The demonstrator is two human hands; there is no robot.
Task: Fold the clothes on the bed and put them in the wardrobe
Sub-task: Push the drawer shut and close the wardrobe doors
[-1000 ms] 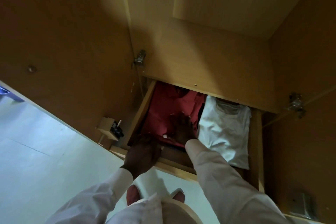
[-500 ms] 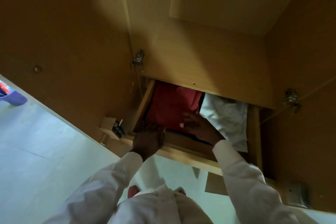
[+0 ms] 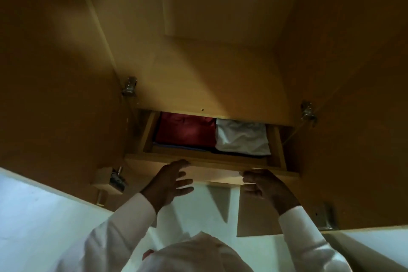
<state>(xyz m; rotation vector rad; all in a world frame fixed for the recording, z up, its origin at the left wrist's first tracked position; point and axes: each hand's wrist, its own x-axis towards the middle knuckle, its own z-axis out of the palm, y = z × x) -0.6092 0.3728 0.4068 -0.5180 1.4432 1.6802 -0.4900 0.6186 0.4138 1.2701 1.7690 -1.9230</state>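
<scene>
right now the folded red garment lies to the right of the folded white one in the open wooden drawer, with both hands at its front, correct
No. The head view shows the folded red garment lying to the left of the folded white garment in the open wooden drawer. The left hand and right hand are at its front.

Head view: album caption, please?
Left hand and right hand at the drawer holding folded red garment, white garment.

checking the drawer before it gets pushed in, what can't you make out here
- Head view: rear of red garment and white garment, under the shelf board.
- Head view: layers beneath them; drawer front hides all but a blue edge.
- Head view: whether right hand touches the drawer front; blurred.
</scene>
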